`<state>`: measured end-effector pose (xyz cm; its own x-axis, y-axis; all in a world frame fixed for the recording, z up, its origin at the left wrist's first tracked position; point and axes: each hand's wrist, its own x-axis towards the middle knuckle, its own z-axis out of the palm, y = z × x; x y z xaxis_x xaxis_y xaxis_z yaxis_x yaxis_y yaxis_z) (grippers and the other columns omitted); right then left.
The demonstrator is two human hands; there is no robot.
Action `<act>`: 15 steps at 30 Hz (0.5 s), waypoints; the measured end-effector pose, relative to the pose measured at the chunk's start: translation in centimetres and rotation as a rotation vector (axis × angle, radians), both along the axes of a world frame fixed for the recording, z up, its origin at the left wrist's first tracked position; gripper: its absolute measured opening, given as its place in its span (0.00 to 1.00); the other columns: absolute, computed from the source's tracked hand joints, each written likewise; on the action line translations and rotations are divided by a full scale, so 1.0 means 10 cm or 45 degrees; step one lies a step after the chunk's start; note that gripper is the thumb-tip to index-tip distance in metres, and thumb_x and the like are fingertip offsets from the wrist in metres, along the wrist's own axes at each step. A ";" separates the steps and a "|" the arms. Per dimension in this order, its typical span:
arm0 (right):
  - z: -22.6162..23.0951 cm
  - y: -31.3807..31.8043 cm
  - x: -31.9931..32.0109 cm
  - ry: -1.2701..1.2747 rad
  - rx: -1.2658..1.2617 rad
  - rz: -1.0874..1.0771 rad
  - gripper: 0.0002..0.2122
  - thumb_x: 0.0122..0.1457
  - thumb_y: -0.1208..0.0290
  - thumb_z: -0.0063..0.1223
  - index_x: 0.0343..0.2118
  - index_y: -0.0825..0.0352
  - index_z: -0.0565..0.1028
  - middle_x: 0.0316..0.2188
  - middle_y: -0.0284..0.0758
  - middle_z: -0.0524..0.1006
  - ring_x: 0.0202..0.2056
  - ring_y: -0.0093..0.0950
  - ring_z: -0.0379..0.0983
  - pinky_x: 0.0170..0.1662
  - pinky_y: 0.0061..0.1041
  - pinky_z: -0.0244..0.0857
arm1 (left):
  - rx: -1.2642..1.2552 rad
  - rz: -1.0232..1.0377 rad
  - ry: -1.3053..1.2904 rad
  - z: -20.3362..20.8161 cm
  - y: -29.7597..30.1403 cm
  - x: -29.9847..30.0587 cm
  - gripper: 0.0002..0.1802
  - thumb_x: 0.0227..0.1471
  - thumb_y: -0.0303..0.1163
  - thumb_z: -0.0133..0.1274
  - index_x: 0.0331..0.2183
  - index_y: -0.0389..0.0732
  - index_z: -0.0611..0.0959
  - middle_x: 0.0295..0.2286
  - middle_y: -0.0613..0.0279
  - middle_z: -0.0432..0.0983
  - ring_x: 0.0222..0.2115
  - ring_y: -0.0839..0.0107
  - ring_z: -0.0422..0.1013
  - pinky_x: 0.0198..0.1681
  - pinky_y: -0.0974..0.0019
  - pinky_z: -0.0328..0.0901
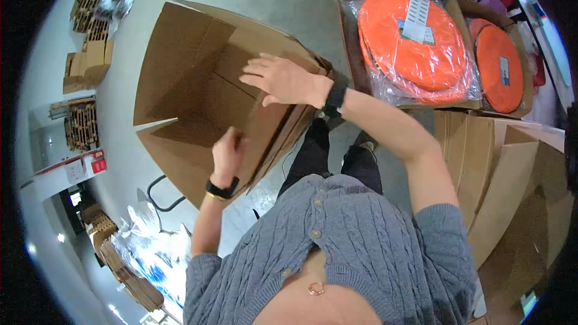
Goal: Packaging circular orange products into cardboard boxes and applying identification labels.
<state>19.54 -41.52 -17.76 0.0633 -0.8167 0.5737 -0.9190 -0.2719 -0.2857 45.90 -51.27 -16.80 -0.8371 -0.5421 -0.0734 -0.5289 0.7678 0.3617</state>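
A large brown cardboard box [158, 78] stands in front of me with its top flaps raised, and its inside shows bare cardboard. Over the box's right side reaches my right hand [284, 80], its fingers stretched out and nothing in its grasp. My left hand [227, 155] is lower, by the near inner side of the box, next to a folded flap [271, 111]. Its fingers are curled in; what they hold, if anything, is hidden. Dark bands circle both wrists.
To the right, an open carton [352, 42] holds round orange items in clear plastic [415, 42], beside another orange stack [500, 69]. More cardboard boxes [469, 150] stand below them. A black tubular handle [158, 201] and plastic-wrapped goods [150, 250] lie left; pallets [81, 126] stand farther off.
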 end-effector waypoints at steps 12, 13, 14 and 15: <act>-0.50 -0.31 0.00 0.103 0.257 -0.098 0.12 0.40 0.59 0.61 0.23 0.59 0.73 0.24 0.27 0.72 0.34 0.27 0.69 0.37 0.26 0.63 | -0.439 0.272 -0.190 -0.29 -0.65 1.87 0.17 0.44 0.43 0.59 0.19 0.42 0.72 0.15 0.53 0.68 0.18 0.52 0.65 0.21 0.56 0.61; -0.45 -0.33 -0.09 0.104 0.267 -0.113 0.12 0.40 0.59 0.61 0.23 0.59 0.72 0.24 0.27 0.72 0.34 0.27 0.69 0.37 0.27 0.63 | -0.496 0.230 -0.174 -0.20 -0.78 1.76 0.19 0.44 0.44 0.59 0.19 0.42 0.71 0.16 0.53 0.68 0.18 0.52 0.66 0.21 0.55 0.60; -0.40 -0.38 -0.17 0.097 0.272 -0.123 0.12 0.41 0.59 0.61 0.23 0.59 0.72 0.24 0.27 0.72 0.34 0.27 0.70 0.37 0.28 0.64 | -0.575 0.250 -0.415 -0.08 -0.84 1.70 0.14 0.45 0.41 0.57 0.24 0.42 0.73 0.20 0.55 0.72 0.22 0.54 0.70 0.22 0.55 0.62; -0.42 -0.43 -0.24 0.073 0.243 -0.104 0.14 0.43 0.55 0.58 0.23 0.61 0.70 0.23 0.30 0.70 0.31 0.31 0.69 0.33 0.29 0.63 | -0.533 0.198 -0.336 0.04 -0.93 1.63 0.13 0.44 0.40 0.56 0.26 0.43 0.72 0.22 0.55 0.72 0.24 0.54 0.69 0.23 0.54 0.62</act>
